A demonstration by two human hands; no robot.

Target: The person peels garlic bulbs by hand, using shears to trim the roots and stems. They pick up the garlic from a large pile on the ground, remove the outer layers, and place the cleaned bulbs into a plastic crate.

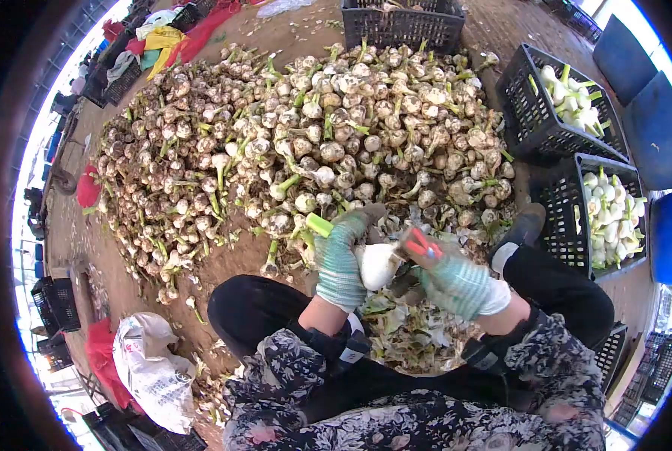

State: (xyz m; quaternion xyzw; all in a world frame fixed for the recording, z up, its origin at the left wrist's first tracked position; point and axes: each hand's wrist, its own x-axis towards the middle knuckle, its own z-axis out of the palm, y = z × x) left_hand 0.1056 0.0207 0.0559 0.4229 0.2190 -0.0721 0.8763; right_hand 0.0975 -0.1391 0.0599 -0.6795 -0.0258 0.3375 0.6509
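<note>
My left hand [341, 259], in a green-and-white glove, is closed round a garlic bulb [379, 265]. The bulb is peeled white, and its cut green stem [319, 225] sticks out at the far side of the hand. My right hand [456, 279], gloved alike, grips a tool with red handles [420, 246], which looks like pruning shears; its blades are hidden or too small to make out. The tool is close against the right side of the bulb. Below both hands, between my legs, lies a heap of peeled husks and leaves [415, 331].
A wide pile of dirty garlic bulbs [336, 154] spreads ahead. To the right stand a black crate [531, 105] and a second black crate [565, 218], both holding white garlic. Another dark crate [403, 28] stands beyond the pile. A white sack [151, 368] lies at the left.
</note>
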